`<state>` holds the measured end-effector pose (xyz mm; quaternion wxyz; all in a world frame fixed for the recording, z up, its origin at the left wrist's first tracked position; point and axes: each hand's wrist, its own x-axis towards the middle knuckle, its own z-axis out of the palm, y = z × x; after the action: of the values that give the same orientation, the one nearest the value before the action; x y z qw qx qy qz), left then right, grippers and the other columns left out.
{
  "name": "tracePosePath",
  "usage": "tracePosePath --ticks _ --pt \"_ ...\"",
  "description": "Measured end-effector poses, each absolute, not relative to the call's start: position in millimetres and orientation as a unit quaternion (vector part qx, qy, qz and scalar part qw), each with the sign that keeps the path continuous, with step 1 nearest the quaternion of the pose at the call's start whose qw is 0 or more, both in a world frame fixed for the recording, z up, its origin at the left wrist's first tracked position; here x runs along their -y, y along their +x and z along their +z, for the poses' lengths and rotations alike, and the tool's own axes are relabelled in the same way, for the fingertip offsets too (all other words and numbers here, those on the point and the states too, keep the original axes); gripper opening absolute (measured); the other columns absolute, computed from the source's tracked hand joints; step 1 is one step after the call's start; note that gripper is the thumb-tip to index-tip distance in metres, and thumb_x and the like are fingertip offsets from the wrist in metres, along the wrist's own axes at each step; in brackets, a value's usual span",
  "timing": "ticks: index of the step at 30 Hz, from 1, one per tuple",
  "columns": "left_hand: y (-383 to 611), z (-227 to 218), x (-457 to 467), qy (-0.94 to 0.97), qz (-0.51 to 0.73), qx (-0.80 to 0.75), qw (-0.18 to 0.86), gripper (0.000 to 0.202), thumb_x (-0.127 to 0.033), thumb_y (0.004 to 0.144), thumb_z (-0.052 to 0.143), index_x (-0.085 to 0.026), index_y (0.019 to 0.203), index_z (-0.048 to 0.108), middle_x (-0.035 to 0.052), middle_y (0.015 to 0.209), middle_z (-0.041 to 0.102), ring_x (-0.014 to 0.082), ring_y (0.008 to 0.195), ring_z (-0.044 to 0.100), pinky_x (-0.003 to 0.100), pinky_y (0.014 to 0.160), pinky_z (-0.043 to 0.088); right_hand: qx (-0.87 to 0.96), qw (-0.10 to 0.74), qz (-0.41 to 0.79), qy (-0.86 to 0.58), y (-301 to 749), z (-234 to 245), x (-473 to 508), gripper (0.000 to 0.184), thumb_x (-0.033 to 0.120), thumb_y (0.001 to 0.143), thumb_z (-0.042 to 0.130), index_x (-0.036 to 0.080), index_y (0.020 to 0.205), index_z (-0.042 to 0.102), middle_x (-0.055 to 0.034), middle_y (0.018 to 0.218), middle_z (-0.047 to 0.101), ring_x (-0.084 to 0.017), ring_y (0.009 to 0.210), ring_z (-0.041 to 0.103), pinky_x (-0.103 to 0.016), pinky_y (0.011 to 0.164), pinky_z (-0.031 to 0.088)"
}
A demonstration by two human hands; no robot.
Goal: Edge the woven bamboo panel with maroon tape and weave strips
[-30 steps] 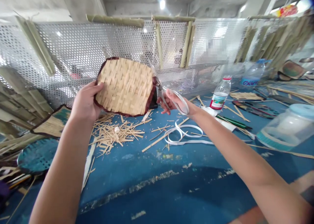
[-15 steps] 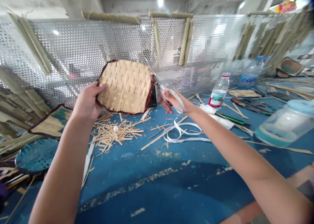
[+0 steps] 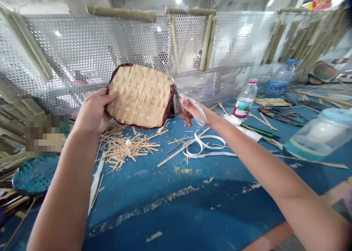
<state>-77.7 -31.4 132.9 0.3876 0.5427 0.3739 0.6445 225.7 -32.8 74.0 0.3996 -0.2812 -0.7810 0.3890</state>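
Observation:
My left hand (image 3: pixel 95 109) grips the left edge of a woven bamboo panel (image 3: pixel 140 97), thumb on its near face. Dark red-brown binding runs along much of the panel's rim. The panel is held up off the table, tilted toward me. My right hand (image 3: pixel 189 109) holds a pair of scissors (image 3: pixel 198 115) by light-coloured handles. Their blades point up and left at the panel's right edge. One blade shows past the upper right corner; whether they touch the rim I cannot tell.
Cut bamboo strips (image 3: pixel 129 150) lie heaped on the blue table (image 3: pixel 165 207). White ribbon (image 3: pixel 203 155) loops beneath my right wrist. Rightward stand a water bottle (image 3: pixel 244 100), a large bottle (image 3: pixel 281 78) and a lidded plastic jar (image 3: pixel 319 137). A perforated metal screen (image 3: pixel 132 42) rises behind.
The panel has tilted slightly, its right side a little lower. The scissors' blades now show wider apart at the rim. Both hands keep their holds, and the view has shifted slightly.

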Motion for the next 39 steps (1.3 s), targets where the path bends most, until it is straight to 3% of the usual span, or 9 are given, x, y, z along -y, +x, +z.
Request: tracePosePath --ticks 3,8,11,19,26,30,35,39 --pt "-79.3 132.6 31.5 0.551 0.648 -0.371 0.373 0.018 -0.013 0.075 0.069 -0.015 0.093 0.074 0.0061 0.086 0.074 0.0165 0.074 0.065 0.025 0.064 0.053 0.773 0.408 0.394 -0.282 226.8 72.1 30.5 0.061 0.084 0.085 0.040 0.024 0.081 0.045 0.0070 0.050 0.043 -0.013 0.040 0.048 -0.032 0.048 0.051" --pt "-74.7 132.0 33.0 0.569 0.646 -0.355 0.365 0.020 -0.013 0.073 0.070 -0.013 0.093 0.075 0.0066 0.083 0.075 0.0193 0.074 0.066 0.030 0.068 0.055 0.776 0.359 0.420 -0.304 237.6 71.3 21.8 0.074 0.088 0.086 0.021 0.022 0.092 0.054 0.0038 0.056 0.047 -0.014 0.045 0.051 -0.036 0.062 0.055" --pt "-71.9 131.0 32.8 0.569 0.656 -0.339 0.362 0.015 -0.010 0.073 0.070 -0.014 0.087 0.075 0.0038 0.076 0.073 0.0153 0.065 0.064 0.026 0.063 0.054 0.776 0.335 0.435 -0.310 242.5 72.6 20.9 0.081 0.090 0.083 0.016 0.022 0.095 0.057 0.0028 0.057 0.049 -0.015 0.047 0.053 -0.039 0.067 0.056" --pt "-73.0 128.1 29.2 0.559 0.658 -0.345 0.367 0.015 -0.009 0.073 0.071 -0.013 0.086 0.076 0.0039 0.076 0.074 0.0149 0.064 0.063 0.024 0.062 0.052 0.802 0.356 0.359 -0.317 240.0 76.3 32.4 0.065 0.082 0.090 0.032 0.022 0.074 0.050 0.0021 0.047 0.051 -0.015 0.041 0.055 -0.030 0.046 0.049" --pt "-81.2 127.8 24.3 0.553 0.652 -0.369 0.365 0.021 -0.010 0.071 0.071 -0.013 0.091 0.075 0.0029 0.079 0.075 0.0133 0.066 0.064 0.021 0.062 0.054 0.794 0.363 0.361 -0.328 238.3 75.9 34.4 0.061 0.078 0.090 0.042 0.020 0.080 0.054 0.0043 0.047 0.051 -0.013 0.039 0.054 -0.027 0.042 0.048" --pt "-92.9 130.3 23.9 0.557 0.646 -0.378 0.360 0.023 -0.010 0.074 0.069 -0.012 0.096 0.075 0.0035 0.082 0.075 0.0150 0.070 0.068 0.026 0.073 0.058 0.786 0.366 0.365 -0.339 232.5 72.8 35.5 0.059 0.077 0.088 0.049 0.019 0.078 0.052 0.0047 0.047 0.050 -0.012 0.038 0.054 -0.026 0.041 0.046" --pt "-104.0 131.3 25.4 0.588 0.611 -0.390 0.358 0.024 -0.011 0.074 0.070 -0.013 0.097 0.076 0.0043 0.087 0.077 0.0189 0.081 0.071 0.032 0.086 0.059 0.799 0.327 0.382 -0.330 226.7 69.2 36.5 0.068 0.083 0.089 0.030 0.018 0.085 0.053 0.0010 0.057 0.056 -0.013 0.048 0.057 -0.027 0.049 0.047" --pt "-105.0 128.6 23.2 0.602 0.595 -0.401 0.350 0.027 -0.013 0.071 0.074 -0.014 0.098 0.076 0.0037 0.091 0.077 0.0186 0.087 0.070 0.029 0.086 0.058 0.807 0.292 0.380 -0.346 224.1 69.7 38.4 0.075 0.083 0.090 0.021 0.017 0.087 0.056 -0.0015 0.062 0.059 -0.013 0.055 0.057 -0.028 0.055 0.048"
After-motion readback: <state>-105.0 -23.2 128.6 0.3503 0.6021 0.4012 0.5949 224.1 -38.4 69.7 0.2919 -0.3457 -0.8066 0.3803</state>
